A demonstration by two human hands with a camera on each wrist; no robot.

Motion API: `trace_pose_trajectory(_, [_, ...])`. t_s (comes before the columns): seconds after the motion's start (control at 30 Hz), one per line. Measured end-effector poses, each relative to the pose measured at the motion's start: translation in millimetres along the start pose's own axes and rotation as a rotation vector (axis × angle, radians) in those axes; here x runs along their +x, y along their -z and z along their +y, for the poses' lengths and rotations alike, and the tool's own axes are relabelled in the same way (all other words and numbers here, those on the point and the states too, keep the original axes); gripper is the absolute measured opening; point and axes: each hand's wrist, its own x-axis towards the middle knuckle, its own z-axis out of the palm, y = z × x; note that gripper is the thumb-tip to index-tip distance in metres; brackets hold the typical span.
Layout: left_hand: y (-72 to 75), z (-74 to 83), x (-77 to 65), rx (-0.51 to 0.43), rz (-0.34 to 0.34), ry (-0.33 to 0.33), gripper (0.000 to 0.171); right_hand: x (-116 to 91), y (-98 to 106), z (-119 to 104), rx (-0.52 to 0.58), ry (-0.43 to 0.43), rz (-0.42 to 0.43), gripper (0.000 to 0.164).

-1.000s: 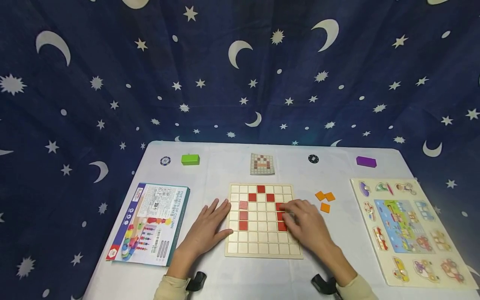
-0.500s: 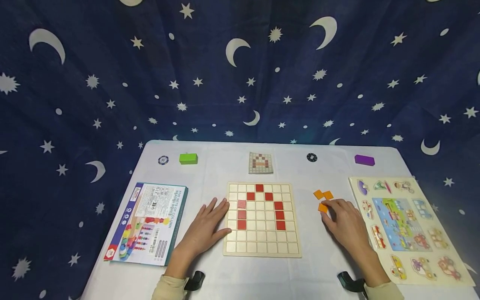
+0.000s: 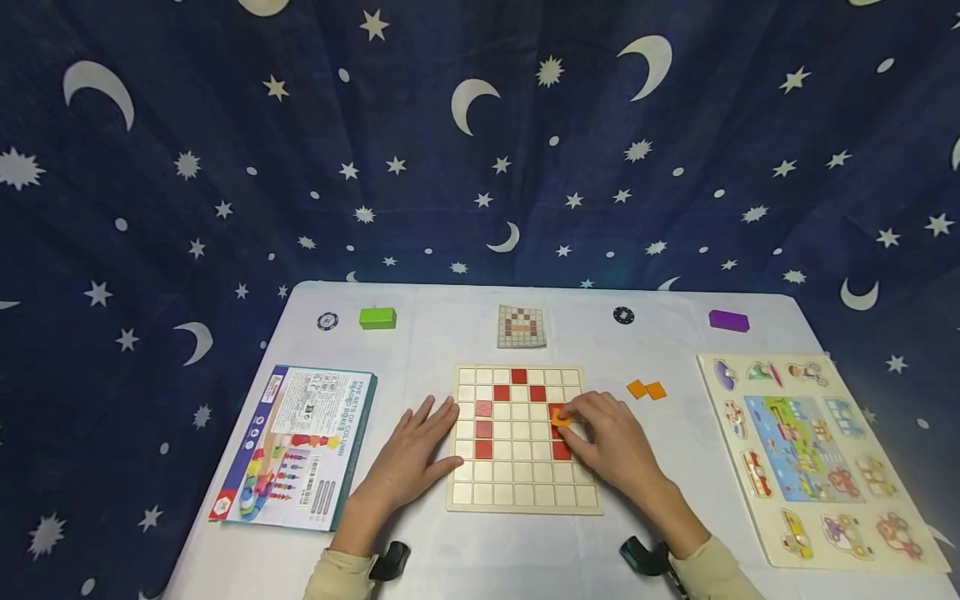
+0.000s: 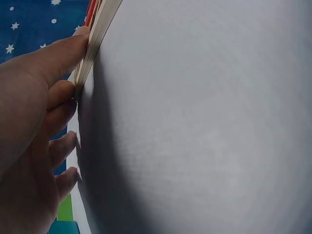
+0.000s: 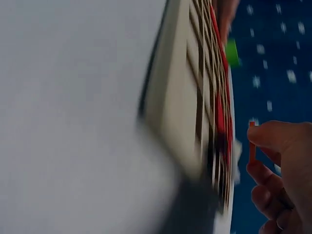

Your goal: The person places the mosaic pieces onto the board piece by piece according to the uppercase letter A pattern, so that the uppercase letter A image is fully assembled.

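Observation:
A light wooden grid board (image 3: 525,508) lies mid-table, with several red square tiles (image 3: 519,377) set in its cells in an arch-like pattern. My right hand (image 3: 618,442) pinches an orange square tile (image 3: 558,419) between thumb and fingers, above the board's right-hand red tiles. The right wrist view shows that orange tile (image 5: 252,144) edge-on, held apart from the board. With fingers extended, my left hand (image 3: 408,462) rests at the board's left edge; its fingertips touch the board's side (image 4: 95,46) in the left wrist view. Two more orange tiles (image 3: 657,390) lie right of the board.
Behind the board lies a small card (image 3: 522,327) printed with a grid pattern. A boxed toy (image 3: 296,450) is at left, a picture puzzle board (image 3: 817,467) at right. Green block (image 3: 377,318), purple block (image 3: 729,321) and two round chips (image 3: 624,316) sit along the back.
My right hand went from the board to the orange tiles, took one, and has come back left over the board with it. My left hand stays in place.

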Motion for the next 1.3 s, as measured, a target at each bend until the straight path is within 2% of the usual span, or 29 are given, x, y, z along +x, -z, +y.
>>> trace_pose_trajectory(0.13, [-0.4,0.2,0.1,-0.004,0.012,-0.006,0.077,13,-19,-28,0.023,0.08,-0.065,0.018])
trace_pose_trajectory(0.27, [0.2,1.2,1.1,-0.009,0.004,-0.004,0.076,20,-33,-45,-0.002,0.09,-0.131,0.016])
trace_pose_trajectory(0.4, [1.0,2.4,1.9,-0.01,-0.008,-0.001,0.076,22,-41,-51,-0.04,0.098,-0.168,0.014])
trace_pose_trajectory(0.5, [1.2,2.6,1.8,-0.009,-0.001,-0.003,0.076,22,-42,-52,-0.068,0.121,-0.164,0.013])
trace_pose_trajectory(0.67, [1.1,2.2,1.6,-0.003,0.0,-0.005,0.076,19,-34,-50,-0.043,0.175,-0.174,0.013])
trace_pose_trajectory(0.77, [0.3,1.6,1.2,-0.006,0.005,-0.01,0.076,16,-23,-40,0.005,0.179,-0.188,0.016])
trace_pose_trajectory(0.9, [-0.4,0.5,0.7,-0.01,0.009,-0.012,0.078,12,-7,-12,0.015,0.11,-0.145,0.018])
trace_pose_trajectory(1.13, [-1.2,-2.1,0.3,-0.007,-0.017,0.011,0.079,5,20,57,-0.132,-0.145,0.035,0.032])
trace_pose_trajectory(1.2, [-1.2,-2.6,0.1,-0.007,-0.013,0.009,0.078,2,25,71,-0.179,-0.212,0.048,0.036])
trace_pose_trajectory(1.3, [-0.9,-2.9,0.1,-0.01,-0.009,0.003,0.078,0,30,84,-0.233,-0.267,0.052,0.037])
